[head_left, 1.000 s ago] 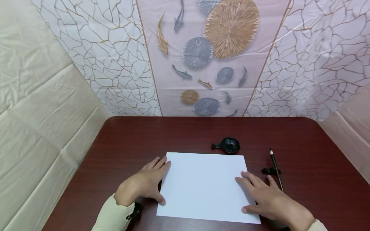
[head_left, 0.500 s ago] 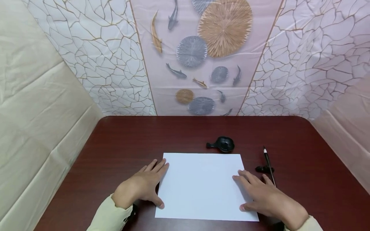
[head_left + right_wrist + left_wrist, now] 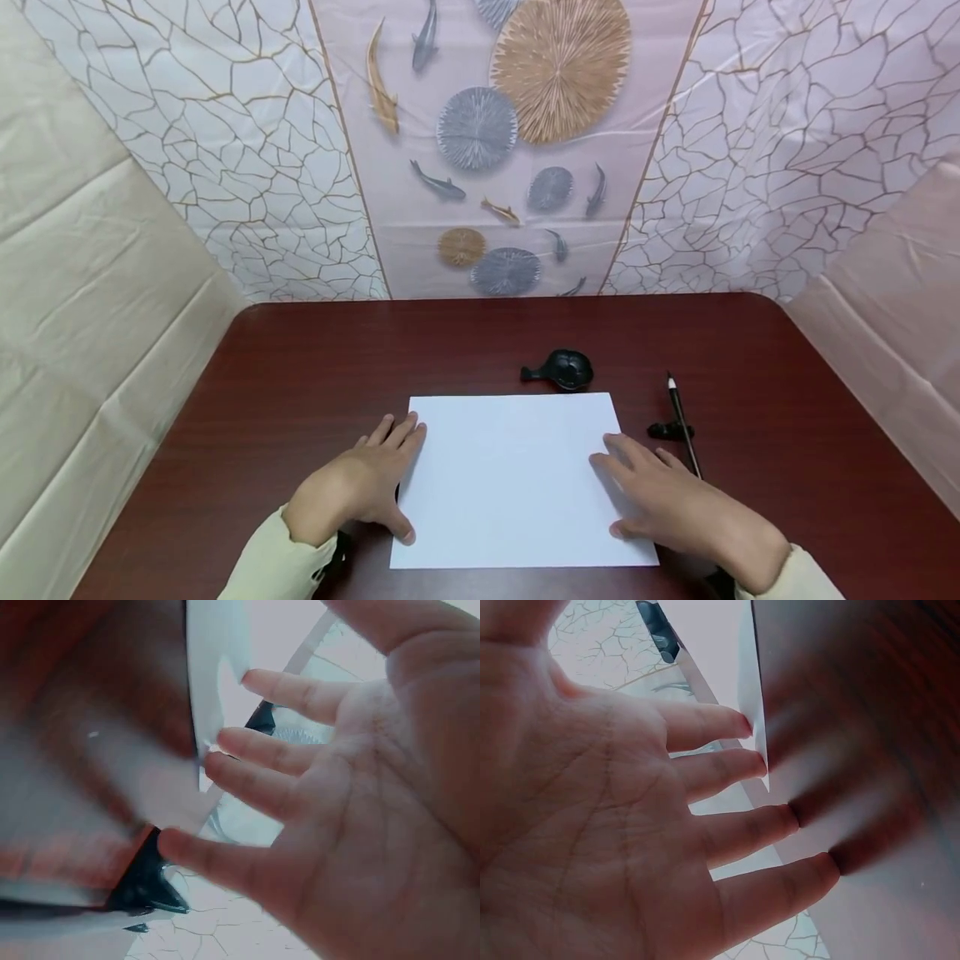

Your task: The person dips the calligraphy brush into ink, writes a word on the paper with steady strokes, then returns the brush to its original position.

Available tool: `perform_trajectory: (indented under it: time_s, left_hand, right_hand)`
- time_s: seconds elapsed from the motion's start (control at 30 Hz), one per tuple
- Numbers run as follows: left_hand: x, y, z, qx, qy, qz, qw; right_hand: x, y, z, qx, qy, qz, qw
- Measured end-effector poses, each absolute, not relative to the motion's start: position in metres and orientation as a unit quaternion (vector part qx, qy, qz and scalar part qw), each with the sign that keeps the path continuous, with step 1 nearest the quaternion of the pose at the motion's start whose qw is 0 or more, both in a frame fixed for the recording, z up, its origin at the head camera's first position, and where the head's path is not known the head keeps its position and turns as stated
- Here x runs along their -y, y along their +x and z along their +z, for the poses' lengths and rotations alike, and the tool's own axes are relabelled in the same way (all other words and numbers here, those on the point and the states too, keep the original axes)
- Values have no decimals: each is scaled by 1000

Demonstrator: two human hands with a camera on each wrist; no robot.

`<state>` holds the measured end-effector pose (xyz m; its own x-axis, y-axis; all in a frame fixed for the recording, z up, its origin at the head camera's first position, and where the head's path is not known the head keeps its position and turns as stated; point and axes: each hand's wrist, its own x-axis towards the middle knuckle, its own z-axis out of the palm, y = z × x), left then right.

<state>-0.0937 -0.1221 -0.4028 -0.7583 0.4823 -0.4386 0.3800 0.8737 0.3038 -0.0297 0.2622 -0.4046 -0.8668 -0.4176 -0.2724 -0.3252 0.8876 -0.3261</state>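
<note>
A blank white sheet of paper lies on the dark red table. My left hand rests at its left edge, fingers spread, thumb and fingertips on the margin. In the left wrist view, two fingertips of the left hand meet the paper, and the other two reach the table. My right hand is spread over the right edge, with thumb and fingertips on the sheet. Its little finger lies near a writing brush, which leans on a small black brush rest.
A black ink dish with a short handle stands just beyond the paper's far edge. The table ends at a patterned cloth backdrop, with pale cloth walls on both sides.
The paper has turned slightly counterclockwise under both hands, its near edge now closer to level. The head view has shifted, so everything appears farther left. Both hands keep their spread pose.
</note>
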Motion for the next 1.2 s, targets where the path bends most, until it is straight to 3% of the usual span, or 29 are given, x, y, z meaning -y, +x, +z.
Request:
perform_trajectory:
  time_s: [0.2,0.5,0.67,1.2]
  left_hand:
    - [122,-96,-402,-930,228,104,267]
    - [119,-95,-405,-929,231,112,266]
    - [121,-97,-403,-930,224,107,271]
    - [122,-97,-405,-928,227,128,266]
  right_hand:
    - [-282,-30,-399,-952,-243,-144,114]
    - [-321,-30,-409,-928,-332,-95,-139]
    - [-341,-33,-413,-917,-329,-19,-224]
    - [-389,-23,-432,-834,-461,123,-276]
